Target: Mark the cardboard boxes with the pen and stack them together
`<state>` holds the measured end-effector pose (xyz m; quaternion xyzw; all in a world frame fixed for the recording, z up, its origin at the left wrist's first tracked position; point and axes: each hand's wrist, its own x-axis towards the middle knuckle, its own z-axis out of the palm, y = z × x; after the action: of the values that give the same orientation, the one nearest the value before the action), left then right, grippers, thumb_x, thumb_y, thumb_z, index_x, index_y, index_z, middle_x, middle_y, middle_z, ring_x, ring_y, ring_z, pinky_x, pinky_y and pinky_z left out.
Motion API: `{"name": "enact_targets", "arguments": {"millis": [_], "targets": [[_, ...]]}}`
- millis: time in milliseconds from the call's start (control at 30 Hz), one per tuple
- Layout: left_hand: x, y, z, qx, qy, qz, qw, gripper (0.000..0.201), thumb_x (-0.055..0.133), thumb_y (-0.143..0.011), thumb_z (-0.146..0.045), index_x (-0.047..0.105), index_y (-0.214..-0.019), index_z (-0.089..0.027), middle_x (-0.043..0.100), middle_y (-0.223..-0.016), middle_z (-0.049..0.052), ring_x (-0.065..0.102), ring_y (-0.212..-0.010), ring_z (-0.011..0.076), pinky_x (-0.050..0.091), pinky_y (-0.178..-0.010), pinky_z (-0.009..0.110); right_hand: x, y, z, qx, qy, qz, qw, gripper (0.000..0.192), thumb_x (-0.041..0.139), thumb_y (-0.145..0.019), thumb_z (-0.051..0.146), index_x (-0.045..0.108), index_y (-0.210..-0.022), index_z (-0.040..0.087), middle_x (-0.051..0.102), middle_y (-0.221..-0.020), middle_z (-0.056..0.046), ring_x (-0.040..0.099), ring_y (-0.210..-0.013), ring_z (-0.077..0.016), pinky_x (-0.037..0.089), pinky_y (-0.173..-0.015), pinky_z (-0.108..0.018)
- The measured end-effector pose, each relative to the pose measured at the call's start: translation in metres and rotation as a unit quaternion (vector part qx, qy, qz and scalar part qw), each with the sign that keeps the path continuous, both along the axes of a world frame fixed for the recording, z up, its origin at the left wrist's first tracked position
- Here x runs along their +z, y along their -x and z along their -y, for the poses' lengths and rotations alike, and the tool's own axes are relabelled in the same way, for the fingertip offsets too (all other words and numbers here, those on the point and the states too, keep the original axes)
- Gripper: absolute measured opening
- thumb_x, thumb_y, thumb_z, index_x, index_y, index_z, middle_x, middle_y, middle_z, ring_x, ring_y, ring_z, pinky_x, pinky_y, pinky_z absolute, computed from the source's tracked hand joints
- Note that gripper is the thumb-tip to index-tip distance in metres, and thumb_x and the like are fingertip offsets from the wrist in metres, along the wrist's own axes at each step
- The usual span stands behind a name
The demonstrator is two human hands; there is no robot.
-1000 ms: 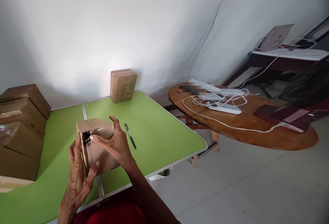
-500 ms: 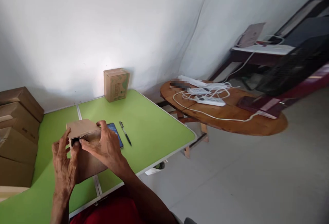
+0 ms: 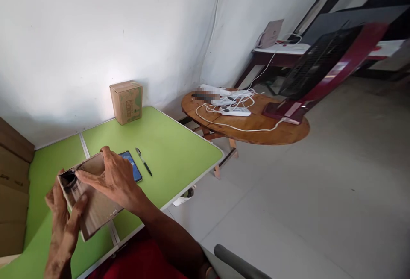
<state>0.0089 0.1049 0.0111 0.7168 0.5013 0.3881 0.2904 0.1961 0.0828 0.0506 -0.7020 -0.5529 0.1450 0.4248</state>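
Note:
Both my hands hold a small brown cardboard box [image 3: 96, 208] above the near edge of the green folding table [image 3: 173, 151]. My left hand [image 3: 62, 217] grips its left end from below, thumb on the side face. My right hand [image 3: 110, 178] lies over the top, fingers pressing a flap at the open end, where something dark shows inside. Just behind my right hand a phone [image 3: 133, 170] with a blue screen lies flat, with a black pen [image 3: 144, 167] beside it.
A printed cardboard box [image 3: 127, 101] stands at the table's far edge by the wall. Stacked brown cartons [image 3: 13, 185] fill the left side. A low round wooden table [image 3: 256, 123] carries white power strips and cables. A dark fan leans behind it.
The view has swung right and the box has dropped lower and tilted toward me. The phone, hidden a second ago, shows behind my right hand. Both hands have kept their grip.

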Motion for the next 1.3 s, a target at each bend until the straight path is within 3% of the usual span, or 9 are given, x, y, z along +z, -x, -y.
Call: {"name": "enact_targets", "arguments": {"millis": [133, 467, 567, 733, 933, 1000, 1100, 1200, 1300], "targets": [[-0.003, 0.002, -0.003, -0.065, 0.029, 0.033, 0.997, 0.106, 0.074, -0.091, -0.072, 0.029, -0.178, -0.032, 0.042, -0.163, 0.017, 0.041, -0.156, 0.0466, 0.033, -0.134, 0.069, -0.009, -0.005, 0.004, 0.004, -0.02, -0.017, 1.0, 0.064, 0.081, -0.092, 0.077, 0.061, -0.117, 0.022, 0.079, -0.111, -0.014, 0.078, -0.107, -0.0358, 0.06, -0.089, -0.045], [0.004, -0.004, -0.004, -0.021, -0.032, -0.042, 0.998, 0.098, 0.072, -0.08, -0.083, 0.047, -0.154, -0.024, 0.051, -0.134, 0.016, 0.047, -0.14, 0.0463, 0.042, -0.123, 0.073, -0.054, -0.039, 0.022, 0.075, -0.071, -0.22, 0.97, 0.049, 0.047, -0.116, 0.066, 0.068, -0.107, 0.023, 0.078, -0.1, -0.004, 0.077, -0.089, -0.0211, 0.053, -0.075, -0.031], [0.002, -0.001, -0.007, -0.01, -0.029, -0.056, 0.998, 0.098, 0.071, -0.078, -0.086, 0.048, -0.149, -0.022, 0.051, -0.13, 0.015, 0.049, -0.137, 0.0467, 0.044, -0.12, 0.075, -0.074, -0.056, 0.02, 0.023, -0.007, -0.216, 0.976, 0.045, 0.045, -0.119, 0.058, 0.069, -0.108, 0.022, 0.08, -0.1, -0.004, 0.079, -0.086, -0.0202, 0.053, -0.075, -0.03], [-0.005, 0.005, -0.013, -0.031, -0.01, -0.055, 0.998, 0.103, 0.073, -0.079, -0.084, 0.043, -0.155, -0.022, 0.049, -0.135, 0.016, 0.047, -0.142, 0.0482, 0.046, -0.12, 0.076, -0.1, -0.089, 0.018, -0.186, 0.181, -0.036, 0.965, 0.024, 0.069, -0.112, 0.035, 0.069, -0.129, 0.018, 0.08, -0.13, -0.016, 0.077, -0.122, -0.029, 0.052, -0.095, -0.034], [-0.013, 0.008, -0.015, -0.03, -0.003, -0.024, 0.999, 0.103, 0.076, -0.082, -0.081, 0.041, -0.162, -0.027, 0.049, -0.141, 0.015, 0.056, -0.138, 0.0456, 0.055, -0.114, 0.07, -0.126, -0.107, 0.011, -0.224, 0.225, -0.059, 0.947, 0.012, 0.075, -0.101, 0.019, 0.072, -0.112, 0.015, 0.082, -0.123, -0.023, 0.078, -0.121, -0.035, 0.052, -0.095, -0.038], [-0.015, 0.008, -0.014, -0.032, -0.001, -0.013, 0.999, 0.105, 0.078, -0.081, -0.081, 0.041, -0.163, -0.027, 0.051, -0.139, 0.015, 0.059, -0.135, 0.044, 0.058, -0.112, 0.065, -0.13, -0.111, 0.01, -0.226, 0.209, -0.08, 0.948, 0.002, 0.071, -0.098, 0.015, 0.071, -0.097, 0.017, 0.083, -0.111, -0.02, 0.08, -0.115, -0.0341, 0.053, -0.092, -0.037], [-0.016, 0.007, -0.009, -0.037, -0.013, -0.003, 0.999, 0.104, 0.076, -0.083, -0.081, 0.04, -0.164, -0.026, 0.053, -0.141, 0.014, 0.059, -0.138, 0.0425, 0.057, -0.116, 0.063, -0.126, -0.117, 0.01, -0.217, 0.148, -0.127, 0.957, 0.017, 0.07, -0.095, 0.019, 0.062, -0.079, 0.021, 0.082, -0.09, -0.016, 0.082, -0.099, -0.0329, 0.054, -0.083, -0.036], [-0.014, 0.005, -0.004, -0.043, -0.008, -0.014, 0.999, 0.103, 0.073, -0.088, -0.079, 0.035, -0.168, -0.026, 0.051, -0.151, 0.016, 0.055, -0.146, 0.0412, 0.049, -0.125, 0.064, -0.106, -0.114, 0.011, -0.184, 0.048, -0.191, 0.963, 0.023, 0.062, -0.104, 0.04, 0.059, -0.088, 0.023, 0.08, -0.084, -0.009, 0.08, -0.077, -0.025, 0.055, -0.069, -0.031], [-0.011, 0.003, -0.001, -0.044, -0.011, -0.022, 0.999, 0.104, 0.071, -0.088, -0.08, 0.033, -0.169, -0.027, 0.048, -0.157, 0.017, 0.049, -0.153, 0.0412, 0.04, -0.131, 0.066, -0.073, -0.091, 0.016, -0.038, -0.13, -0.347, 0.928, 0.034, 0.062, -0.106, 0.058, 0.059, -0.101, 0.025, 0.08, -0.084, -0.003, 0.075, -0.064, -0.0185, 0.056, -0.06, -0.028]]}}
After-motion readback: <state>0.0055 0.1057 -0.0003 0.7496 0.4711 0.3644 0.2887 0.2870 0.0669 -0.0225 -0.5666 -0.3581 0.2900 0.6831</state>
